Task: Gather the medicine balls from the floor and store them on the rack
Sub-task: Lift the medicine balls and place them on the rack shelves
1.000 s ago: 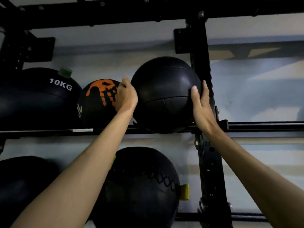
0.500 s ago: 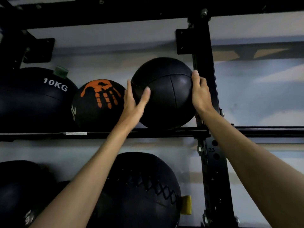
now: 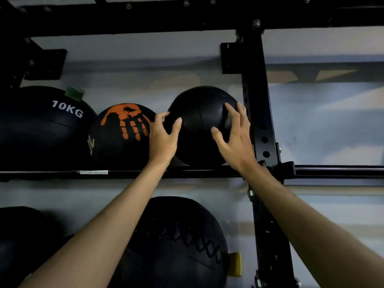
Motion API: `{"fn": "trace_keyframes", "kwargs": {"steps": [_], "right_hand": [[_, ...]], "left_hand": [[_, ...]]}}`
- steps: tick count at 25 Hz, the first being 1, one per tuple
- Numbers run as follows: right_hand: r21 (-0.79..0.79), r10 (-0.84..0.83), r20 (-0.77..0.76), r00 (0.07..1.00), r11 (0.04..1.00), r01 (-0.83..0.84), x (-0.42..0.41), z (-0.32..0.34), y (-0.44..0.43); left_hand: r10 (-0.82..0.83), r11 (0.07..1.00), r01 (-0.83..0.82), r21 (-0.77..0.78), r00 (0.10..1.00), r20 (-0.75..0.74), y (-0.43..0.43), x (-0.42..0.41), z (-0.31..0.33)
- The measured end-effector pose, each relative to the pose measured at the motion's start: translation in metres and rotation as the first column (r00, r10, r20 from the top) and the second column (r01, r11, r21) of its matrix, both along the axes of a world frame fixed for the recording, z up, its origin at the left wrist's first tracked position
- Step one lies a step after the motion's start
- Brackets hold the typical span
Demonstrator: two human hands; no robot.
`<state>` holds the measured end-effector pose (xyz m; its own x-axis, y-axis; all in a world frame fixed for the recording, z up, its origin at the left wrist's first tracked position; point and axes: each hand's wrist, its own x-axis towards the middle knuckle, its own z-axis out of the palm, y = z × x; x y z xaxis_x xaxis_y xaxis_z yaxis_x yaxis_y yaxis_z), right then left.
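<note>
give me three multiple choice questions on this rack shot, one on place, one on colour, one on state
1. Where is the plain black ball?
A on the floor
B on the upper shelf, between the handprint ball and the upright post
C inside a basket

2. What colour is the print on the handprint ball?
A white
B green
C orange

3. How are the hands?
A both clenched into fists
B left hand and right hand both spread at the plain black ball
C both hanging at the sides

Answers: B, it sits on that shelf beside the post; C, the print is orange; B, the fingers are splayed over the ball.
</note>
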<state>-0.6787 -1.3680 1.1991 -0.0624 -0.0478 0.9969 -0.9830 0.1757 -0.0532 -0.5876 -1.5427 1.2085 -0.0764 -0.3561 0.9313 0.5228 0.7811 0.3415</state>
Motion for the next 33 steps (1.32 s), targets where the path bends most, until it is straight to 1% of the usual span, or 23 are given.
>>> {"fn": "trace_keyframes", "kwargs": {"steps": [2,4,6,9,12,16,18,20,22,23,25,28,31,32,33], "right_hand": [[0.001,0.022,0.051,0.998,1.0,-0.022,-0.005,0.003,0.0],[0.011,0.018,0.109,0.994,1.0,-0.019,-0.01,0.007,0.001],[0.043,-0.035,0.169,0.985,0.999,0.028,-0.016,0.014,0.002],[0.146,-0.106,0.25,0.963,0.987,0.071,-0.026,0.018,-0.003],[0.237,-0.165,0.265,0.95,0.966,0.102,-0.033,0.008,-0.011],[0.251,-0.201,0.275,0.94,0.959,0.131,-0.022,0.007,-0.006],[0.232,-0.219,0.258,0.941,0.959,0.16,-0.01,-0.006,-0.001],[0.237,-0.269,0.212,0.939,0.947,0.218,0.003,-0.035,0.008],[0.277,-0.345,0.177,0.922,0.916,0.29,0.014,-0.073,0.022],[0.308,-0.377,0.173,0.91,0.898,0.313,0.019,-0.092,0.03],[0.373,-0.432,0.2,0.879,0.863,0.339,0.029,-0.134,0.046],[0.5,-0.522,0.262,0.812,0.793,0.348,0.049,-0.204,0.071],[0.643,-0.603,0.292,0.742,0.699,0.314,0.072,-0.283,0.097],[0.672,-0.619,0.319,0.718,0.681,0.289,0.08,-0.308,0.107],[0.691,-0.635,0.345,0.691,0.67,0.271,0.088,-0.332,0.116]], "left_hand": [[0.08,0.993,-0.081,-0.09,0.997,-0.011,0.004,0.0,0.001],[0.102,0.981,-0.095,-0.171,0.994,0.034,0.004,-0.004,-0.003],[0.096,0.973,-0.068,-0.222,0.988,0.117,0.003,-0.01,-0.008],[0.121,0.965,-0.042,-0.259,0.947,0.296,0.003,-0.021,-0.014],[0.156,0.961,-0.055,-0.271,0.917,0.368,-0.001,-0.029,-0.021],[0.194,0.955,-0.071,-0.288,0.882,0.429,0.002,-0.021,-0.021],[0.25,0.943,-0.12,-0.311,0.871,0.422,0.008,-0.016,-0.027],[0.349,0.905,-0.204,-0.372,0.858,0.378,0.016,-0.01,-0.046],[0.449,0.851,-0.282,-0.442,0.828,0.337,0.025,0.002,-0.075],[0.474,0.829,-0.293,-0.476,0.82,0.321,0.029,0.008,-0.092],[0.477,0.804,-0.265,-0.532,0.823,0.31,0.038,0.019,-0.13],[0.468,0.771,-0.19,-0.608,0.817,0.338,0.054,0.03,-0.194],[0.521,0.674,-0.181,-0.716,0.804,0.287,0.079,0.033,-0.258],[0.503,0.661,-0.161,-0.733,0.82,0.273,0.089,0.035,-0.281],[0.459,0.673,-0.12,-0.729,0.842,0.285,0.098,0.035,-0.303]]}}
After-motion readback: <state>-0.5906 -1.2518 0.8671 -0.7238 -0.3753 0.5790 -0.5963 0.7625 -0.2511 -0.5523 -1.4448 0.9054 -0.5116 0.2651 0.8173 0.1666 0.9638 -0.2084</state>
